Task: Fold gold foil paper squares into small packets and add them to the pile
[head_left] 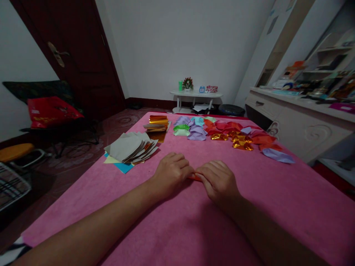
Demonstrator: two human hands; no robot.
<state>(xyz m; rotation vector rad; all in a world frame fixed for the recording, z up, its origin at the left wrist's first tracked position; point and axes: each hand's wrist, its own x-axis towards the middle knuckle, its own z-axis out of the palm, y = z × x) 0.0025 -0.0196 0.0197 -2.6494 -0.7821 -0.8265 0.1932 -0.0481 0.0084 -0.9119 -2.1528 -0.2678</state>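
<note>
Leftward, blurred lettering on red bag.

Bare forearms and bare fingers

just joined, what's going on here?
A person's left hand and right hand hold a narrow orange paper piece between them, mostly hidden, over a pink cloth. Beyond them, a fanned stack of paper sheets lies on the left; colourful folded paper pieces, some shiny gold, sit centre to right.
</note>
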